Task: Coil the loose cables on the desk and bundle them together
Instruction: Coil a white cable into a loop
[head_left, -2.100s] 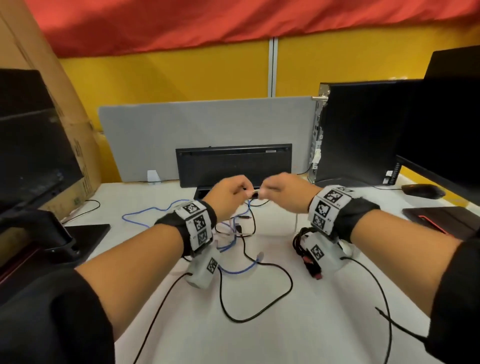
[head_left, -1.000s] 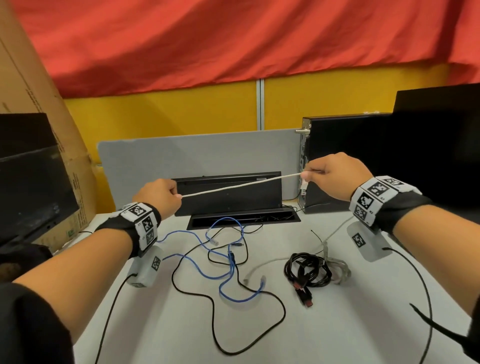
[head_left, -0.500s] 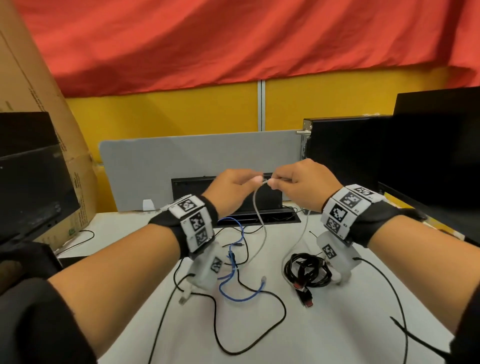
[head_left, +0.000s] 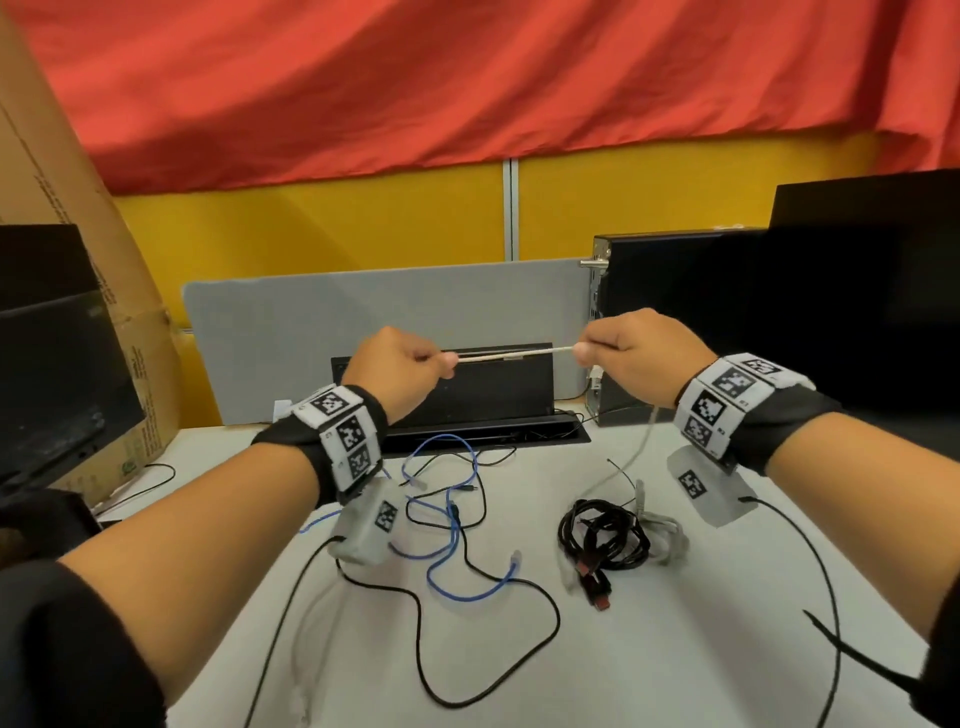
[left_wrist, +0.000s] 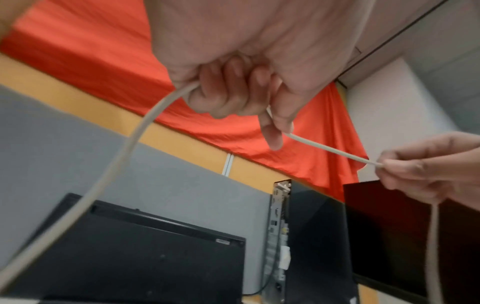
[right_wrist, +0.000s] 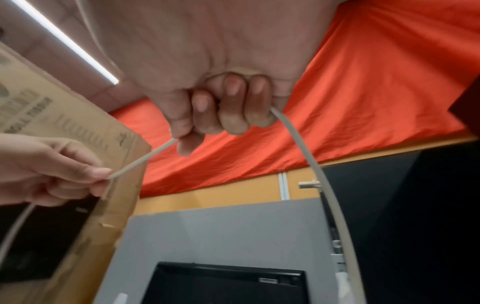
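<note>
A white cable (head_left: 514, 355) runs taut between both raised hands above the desk. My left hand (head_left: 410, 366) pinches one end of the stretch, fingers curled round it (left_wrist: 233, 96). My right hand (head_left: 631, 353) grips the other end (right_wrist: 228, 111), and the cable's tail (head_left: 641, 441) hangs from it down to the desk. On the desk lie a loose blue cable (head_left: 457, 525), a long loose black cable (head_left: 467, 654), and a coiled black cable with a red plug (head_left: 602, 545) beside a grey cable coil (head_left: 667, 535).
A black cable tray lid (head_left: 467, 389) stands open at the desk's back, in front of a grey divider panel (head_left: 363, 322). A computer tower (head_left: 675, 322) and monitor stand right. A cardboard box (head_left: 78, 260) and another monitor (head_left: 52, 389) are on the left.
The hands, close together half a second ago with the white cable drooping in a loop, have pulled apart, and the cable is stretched straight between them.
</note>
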